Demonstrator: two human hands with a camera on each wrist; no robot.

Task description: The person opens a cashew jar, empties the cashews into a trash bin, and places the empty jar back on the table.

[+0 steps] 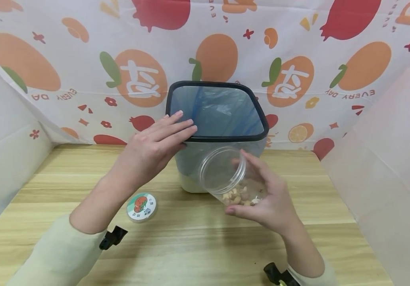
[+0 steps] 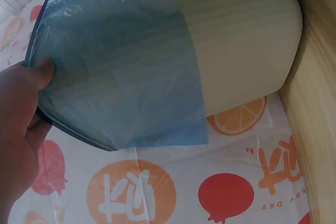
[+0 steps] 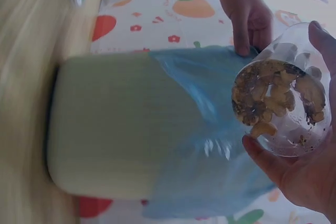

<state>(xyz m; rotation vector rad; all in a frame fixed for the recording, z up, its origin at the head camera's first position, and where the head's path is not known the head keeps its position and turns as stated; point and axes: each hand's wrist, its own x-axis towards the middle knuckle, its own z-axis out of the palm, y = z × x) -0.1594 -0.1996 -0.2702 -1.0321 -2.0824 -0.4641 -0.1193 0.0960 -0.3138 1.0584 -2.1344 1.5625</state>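
A pale trash can (image 1: 190, 184), lined with a translucent blue bag (image 2: 126, 72), has a black rim (image 1: 226, 138). My left hand (image 1: 154, 147) holds the rim at its near left corner, fingers over the opening and thumb (image 2: 46, 72) against the bag outside. My right hand (image 1: 267, 194) grips a clear plastic jar (image 1: 222, 171) in front of the can. The jar is tilted, its open mouth toward the left. Pale brown nut-like pieces (image 3: 281, 95), some curved like cashews, lie inside with dark bits. The jar's mouth is below the can's rim in the head view.
A round lid (image 1: 142, 207) with a fruit picture lies on the wooden table (image 1: 176, 246), left of the can. Behind the can hangs a fruit-print cloth (image 1: 205, 24), and pale panels (image 1: 387, 151) stand at both sides.
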